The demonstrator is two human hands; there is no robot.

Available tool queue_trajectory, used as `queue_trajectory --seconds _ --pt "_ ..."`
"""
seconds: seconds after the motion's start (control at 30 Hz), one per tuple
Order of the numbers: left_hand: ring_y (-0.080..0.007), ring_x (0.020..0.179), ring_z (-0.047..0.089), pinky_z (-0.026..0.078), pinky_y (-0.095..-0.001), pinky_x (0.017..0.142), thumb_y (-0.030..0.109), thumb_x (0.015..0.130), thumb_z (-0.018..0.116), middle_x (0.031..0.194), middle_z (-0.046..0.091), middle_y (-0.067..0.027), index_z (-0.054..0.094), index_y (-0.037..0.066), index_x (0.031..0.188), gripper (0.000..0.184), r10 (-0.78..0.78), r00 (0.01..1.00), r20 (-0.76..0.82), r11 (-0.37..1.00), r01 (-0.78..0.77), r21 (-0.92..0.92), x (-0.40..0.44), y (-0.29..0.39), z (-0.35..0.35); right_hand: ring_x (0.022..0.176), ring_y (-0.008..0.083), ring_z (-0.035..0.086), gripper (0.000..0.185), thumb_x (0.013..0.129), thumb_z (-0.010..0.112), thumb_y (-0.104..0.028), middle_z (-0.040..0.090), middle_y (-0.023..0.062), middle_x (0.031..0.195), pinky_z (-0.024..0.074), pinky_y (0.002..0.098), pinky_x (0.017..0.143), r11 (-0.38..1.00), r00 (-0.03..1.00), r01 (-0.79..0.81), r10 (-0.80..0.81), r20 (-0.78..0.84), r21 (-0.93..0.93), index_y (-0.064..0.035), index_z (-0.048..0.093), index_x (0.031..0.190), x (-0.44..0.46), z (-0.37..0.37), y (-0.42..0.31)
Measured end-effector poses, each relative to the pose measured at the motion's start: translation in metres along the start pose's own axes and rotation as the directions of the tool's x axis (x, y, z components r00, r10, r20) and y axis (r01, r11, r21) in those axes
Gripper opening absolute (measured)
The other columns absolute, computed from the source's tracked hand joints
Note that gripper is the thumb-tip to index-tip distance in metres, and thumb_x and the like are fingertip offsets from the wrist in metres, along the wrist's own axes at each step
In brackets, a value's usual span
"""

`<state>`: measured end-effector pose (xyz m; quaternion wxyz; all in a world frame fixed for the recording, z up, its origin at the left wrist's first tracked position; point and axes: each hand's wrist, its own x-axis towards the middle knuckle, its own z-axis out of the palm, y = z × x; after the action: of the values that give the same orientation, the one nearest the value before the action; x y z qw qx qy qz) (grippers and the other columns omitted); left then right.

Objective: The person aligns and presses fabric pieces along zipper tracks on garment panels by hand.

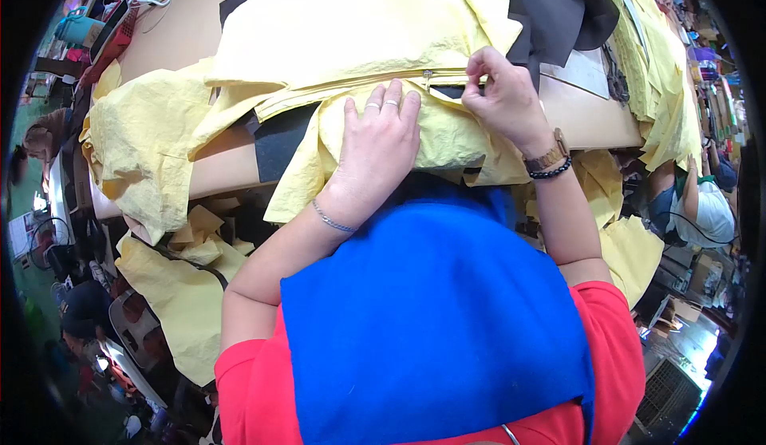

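A yellow garment (343, 30) is spread over the table, with a zipper (351, 87) running across its lower part. The zipper slider (427, 74) sits between my two hands. My left hand (381, 130) lies flat on the yellow cloth just below the zipper, fingers apart, two rings on it. To the right of the slider, my right hand (499, 94) is raised over the zipper's right part with thumb and index finger curled together. Whatever is between those fingertips is too small to make out. Dark fabric (287, 143) shows beneath the yellow cloth.
Black fabric (558, 10) lies at the upper right, beside more yellow pieces (658, 78). A red basket (116, 38) and a white cable (152, 0) are at the upper left. Yellow pieces (179, 309) hang below the table edge. Other people are at both sides.
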<state>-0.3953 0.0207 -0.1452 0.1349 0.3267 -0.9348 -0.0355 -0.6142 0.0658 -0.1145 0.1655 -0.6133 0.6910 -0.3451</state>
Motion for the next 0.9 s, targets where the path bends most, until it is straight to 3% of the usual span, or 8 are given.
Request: queue_trajectory --seconds 0.07,0.17,0.27,0.4,0.53,0.63,0.77,0.9 --pt "-0.0326 0.129 0.06 0.046 -0.0607 0.103 0.023 0.093 0.065 0.138 0.061 -0.0171 0.057 0.006 0.129 0.041 -0.002 1.0 0.0 1.0 0.002 0.002 0.001 0.0 0.0 0.058 0.0245 0.066 0.018 0.083 0.067 -0.004 0.07 0.012 0.075 0.0529 0.0358 0.059 0.999 1.0 0.006 -0.006 -0.011 -0.044 -0.0036 0.064 0.101 0.0 -0.009 0.004" --pt "-0.0321 0.127 0.06 0.046 -0.0597 0.104 0.024 0.093 0.065 0.138 0.061 -0.0167 0.058 0.006 0.129 0.04 0.008 1.0 -0.006 1.0 -0.008 0.001 0.003 -0.001 0.0 0.067 0.0259 0.069 0.017 0.086 0.069 -0.008 0.071 0.0117 0.082 0.0545 0.0377 0.064 0.998 0.996 -0.053 0.055 0.077 -0.02 -0.0053 0.067 0.102 0.007 -0.008 0.003" --pt "-0.0318 0.126 0.06 0.046 -0.0591 0.103 0.024 0.093 0.065 0.137 0.061 -0.0164 0.059 0.006 0.128 0.04 0.023 1.0 -0.001 1.0 -0.023 -0.004 0.004 -0.002 -0.004 0.081 0.0276 0.07 0.014 0.088 0.072 -0.013 0.07 0.0118 0.092 0.0556 0.0397 0.073 0.948 0.954 0.301 -0.298 0.04 -0.106 -0.0072 0.07 0.1 0.014 0.009 -0.001" --pt "-0.032 0.125 0.061 0.046 -0.0591 0.103 0.024 0.092 0.065 0.137 0.061 -0.0164 0.059 0.006 0.128 0.04 0.023 1.0 0.003 1.0 -0.023 -0.008 0.002 -0.002 -0.004 0.082 0.0262 0.067 0.013 0.087 0.075 -0.011 0.068 0.0113 0.091 0.0547 0.0371 0.074 0.889 0.874 0.45 -0.417 0.249 -0.089 -0.0056 0.07 0.099 0.029 0.015 0.005" --pt "-0.0321 0.125 0.061 0.047 -0.0589 0.102 0.024 0.092 0.065 0.137 0.061 -0.0162 0.059 0.006 0.127 0.04 0.021 1.0 0.014 1.0 -0.021 0.002 0.003 -0.002 -0.003 0.071 0.0185 0.063 0.013 0.091 0.072 -0.01 0.066 0.0083 0.08 0.0523 0.0316 0.067 0.94 0.934 0.341 -0.341 0.106 0.021 -0.0026 0.068 0.1 0.045 0.021 0.009" --pt "-0.0321 0.125 0.061 0.047 -0.0586 0.102 0.024 0.092 0.065 0.138 0.061 -0.0162 0.059 0.006 0.129 0.041 0.023 1.0 0.02 1.0 -0.023 0.018 0.004 -0.002 -0.003 0.068 0.0163 0.06 0.015 0.094 0.071 -0.012 0.065 0.0077 0.078 0.0512 0.0303 0.065 0.991 0.982 0.115 -0.125 0.143 0.075 -0.0013 0.067 0.104 0.049 0.026 0.017" --pt "-0.0319 0.126 0.06 0.047 -0.0581 0.102 0.025 0.092 0.066 0.138 0.061 -0.0159 0.059 0.005 0.131 0.044 0.024 1.0 0.01 1.0 -0.025 0.014 0.002 -0.002 -0.004 0.068 0.0163 0.061 0.022 0.095 0.073 -0.021 0.066 0.0077 0.077 0.0519 0.0315 0.066 0.994 1.0 0.019 -0.018 -0.006 0.11 -0.0022 0.068 0.105 0.039 0.018 0.001" --pt "-0.031 0.126 0.06 0.047 -0.057 0.103 0.026 0.092 0.066 0.138 0.061 -0.0152 0.058 0.005 0.133 0.047 0.026 1.0 0.014 1.0 -0.026 0.014 0.002 -0.003 -0.005 0.079 0.029 0.071 0.027 0.088 0.077 -0.027 0.072 0.0119 0.083 0.0562 0.0394 0.074 0.998 0.979 0.012 0.002 0.202 -0.07 -0.006 0.069 0.103 0.013 -0.002 -0.006"
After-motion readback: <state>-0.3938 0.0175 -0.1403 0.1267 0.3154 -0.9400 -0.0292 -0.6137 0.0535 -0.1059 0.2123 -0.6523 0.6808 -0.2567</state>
